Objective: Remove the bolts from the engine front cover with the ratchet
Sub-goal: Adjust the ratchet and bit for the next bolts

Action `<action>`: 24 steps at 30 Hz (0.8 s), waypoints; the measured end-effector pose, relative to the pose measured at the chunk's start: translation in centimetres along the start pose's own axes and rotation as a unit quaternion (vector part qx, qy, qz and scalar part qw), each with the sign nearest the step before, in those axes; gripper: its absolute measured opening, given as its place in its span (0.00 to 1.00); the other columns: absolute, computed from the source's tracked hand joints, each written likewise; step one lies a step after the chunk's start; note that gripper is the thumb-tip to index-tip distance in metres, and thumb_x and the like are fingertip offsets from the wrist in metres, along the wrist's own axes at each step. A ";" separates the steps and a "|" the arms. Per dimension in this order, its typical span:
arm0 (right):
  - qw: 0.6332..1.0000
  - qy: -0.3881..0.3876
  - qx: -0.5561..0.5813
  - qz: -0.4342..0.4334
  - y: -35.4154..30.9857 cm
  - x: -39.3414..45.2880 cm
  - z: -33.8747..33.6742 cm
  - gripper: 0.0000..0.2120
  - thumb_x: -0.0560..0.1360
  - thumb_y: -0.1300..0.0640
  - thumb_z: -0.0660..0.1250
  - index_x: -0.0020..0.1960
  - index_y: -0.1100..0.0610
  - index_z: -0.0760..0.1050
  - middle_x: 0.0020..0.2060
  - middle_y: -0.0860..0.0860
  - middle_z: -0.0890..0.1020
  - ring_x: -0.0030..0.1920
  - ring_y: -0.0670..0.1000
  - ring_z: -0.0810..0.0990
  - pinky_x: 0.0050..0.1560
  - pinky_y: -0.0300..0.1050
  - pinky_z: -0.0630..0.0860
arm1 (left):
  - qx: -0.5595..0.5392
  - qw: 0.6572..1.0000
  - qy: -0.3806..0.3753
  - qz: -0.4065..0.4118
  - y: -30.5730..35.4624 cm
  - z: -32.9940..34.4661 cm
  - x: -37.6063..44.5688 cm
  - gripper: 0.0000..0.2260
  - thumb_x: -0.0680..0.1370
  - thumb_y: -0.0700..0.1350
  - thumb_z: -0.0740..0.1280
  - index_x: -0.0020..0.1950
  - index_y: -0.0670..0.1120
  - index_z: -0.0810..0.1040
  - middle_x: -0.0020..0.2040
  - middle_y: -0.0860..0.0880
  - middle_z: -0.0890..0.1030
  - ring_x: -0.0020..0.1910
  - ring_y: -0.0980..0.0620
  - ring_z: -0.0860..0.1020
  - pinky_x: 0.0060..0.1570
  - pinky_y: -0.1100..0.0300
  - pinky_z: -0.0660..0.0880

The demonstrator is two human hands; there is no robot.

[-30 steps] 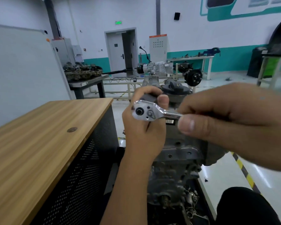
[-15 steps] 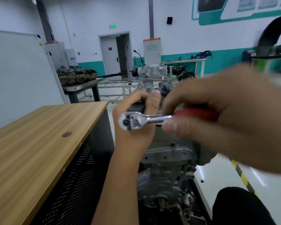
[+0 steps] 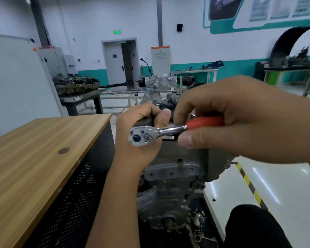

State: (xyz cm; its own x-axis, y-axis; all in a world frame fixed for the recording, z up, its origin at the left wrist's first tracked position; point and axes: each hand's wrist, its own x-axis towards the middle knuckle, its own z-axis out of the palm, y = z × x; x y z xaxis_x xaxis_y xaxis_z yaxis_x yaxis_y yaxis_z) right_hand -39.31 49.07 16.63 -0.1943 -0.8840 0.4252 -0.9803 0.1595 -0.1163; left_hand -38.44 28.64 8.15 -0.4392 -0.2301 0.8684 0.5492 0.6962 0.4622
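A chrome ratchet (image 3: 147, 134) with a red handle lies level over the top of a grey engine (image 3: 174, 190). My right hand (image 3: 236, 119) grips the red handle, thumb along its underside. My left hand (image 3: 141, 133) is curled round the dark top edge of the engine behind the ratchet head, thumb up beside the shaft. The socket and the bolt under the head are hidden. The engine front cover (image 3: 170, 172) with its bolt holes shows below my hands.
A wooden-topped cabinet (image 3: 36, 154) with a perforated black side stands close on the left. White floor with a yellow-black stripe (image 3: 249, 183) lies on the right. My dark trouser knee (image 3: 254, 228) sits at bottom right. Benches with engine parts (image 3: 77, 85) stand farther back.
My right hand has slid back along the handle, baring the red grip. The ratchet handle swung slightly, then returned. My left hand kept its hold on the engine top.
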 end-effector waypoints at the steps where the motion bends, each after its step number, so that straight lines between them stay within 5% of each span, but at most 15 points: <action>1: 1.000 0.003 -0.009 0.022 0.4 0.5 -0.3 0.07 0.74 0.38 0.68 0.47 0.40 0.77 0.39 0.40 0.80 0.39 0.41 0.80 0.41 0.31 0.74 | 0.012 1.000 -0.002 0.001 -0.2 0.0 0.1 0.07 0.77 0.43 0.71 0.39 0.50 0.78 0.33 0.51 0.79 0.32 0.53 0.76 0.31 0.56 0.71; 6: 0.975 0.011 0.201 0.090 -1.4 -1.1 8.8 0.06 0.81 0.45 0.65 0.49 0.46 0.70 0.38 0.43 0.78 0.38 0.45 0.77 0.36 0.38 0.74 | -0.042 0.988 0.145 -0.022 -1.0 1.7 1.0 0.08 0.76 0.45 0.74 0.42 0.51 0.75 0.35 0.58 0.77 0.32 0.64 0.74 0.35 0.70 0.69; 9: 0.982 0.012 0.180 0.060 -1.8 -1.5 11.7 0.08 0.82 0.45 0.64 0.51 0.49 0.71 0.38 0.47 0.77 0.39 0.47 0.77 0.43 0.47 0.76 | -0.037 0.977 0.211 -0.011 -1.7 3.2 0.0 0.12 0.78 0.43 0.74 0.38 0.46 0.73 0.30 0.56 0.73 0.29 0.63 0.71 0.32 0.73 0.65; 12: 0.988 -0.010 0.144 0.055 0.0 0.4 5.6 0.14 0.79 0.40 0.66 0.43 0.50 0.78 0.33 0.48 0.79 0.32 0.46 0.77 0.32 0.40 0.76 | -0.065 0.985 0.159 0.010 -2.8 2.1 -0.4 0.11 0.78 0.39 0.73 0.38 0.44 0.74 0.32 0.50 0.77 0.31 0.60 0.74 0.34 0.68 0.69; 15: 0.999 -0.008 0.031 0.015 0.5 1.6 -1.2 0.08 0.75 0.39 0.68 0.42 0.41 0.80 0.29 0.43 0.80 0.27 0.42 0.78 0.27 0.29 0.71 | -0.025 0.998 0.049 0.029 -2.3 1.0 0.1 0.08 0.76 0.40 0.73 0.40 0.43 0.76 0.36 0.56 0.77 0.34 0.63 0.75 0.35 0.67 0.72; 17: 1.000 0.018 -0.002 0.002 0.8 1.8 -1.3 0.09 0.74 0.38 0.67 0.43 0.41 0.81 0.28 0.43 0.80 0.26 0.42 0.77 0.27 0.27 0.69 | -0.037 0.998 0.058 0.012 -1.8 1.2 0.7 0.09 0.74 0.41 0.74 0.38 0.44 0.75 0.35 0.56 0.76 0.34 0.63 0.75 0.34 0.65 0.72; 20: 0.991 0.100 0.075 0.055 -0.5 0.2 4.7 0.13 0.79 0.38 0.62 0.45 0.45 0.78 0.32 0.41 0.78 0.30 0.43 0.77 0.29 0.33 0.70 | -0.116 0.987 0.098 -0.042 -1.6 1.1 1.2 0.09 0.74 0.47 0.74 0.37 0.50 0.75 0.34 0.55 0.79 0.33 0.56 0.77 0.35 0.60 0.74; 24: 0.944 0.108 0.293 0.111 -2.2 -2.7 12.3 0.08 0.83 0.43 0.60 0.52 0.46 0.71 0.37 0.46 0.77 0.35 0.46 0.76 0.33 0.37 0.69 | -0.010 0.995 0.104 -0.001 -1.1 2.6 1.1 0.11 0.77 0.47 0.74 0.36 0.48 0.79 0.35 0.49 0.80 0.37 0.53 0.77 0.39 0.62 0.72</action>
State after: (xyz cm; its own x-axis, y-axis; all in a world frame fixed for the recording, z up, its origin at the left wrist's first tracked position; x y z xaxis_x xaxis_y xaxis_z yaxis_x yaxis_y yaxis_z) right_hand -36.24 45.75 4.71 -0.4579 -0.7368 0.4974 -0.7395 0.0052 -0.6732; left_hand -41.37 29.38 8.09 -0.2850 -0.3677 0.8852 0.5634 0.6829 0.4650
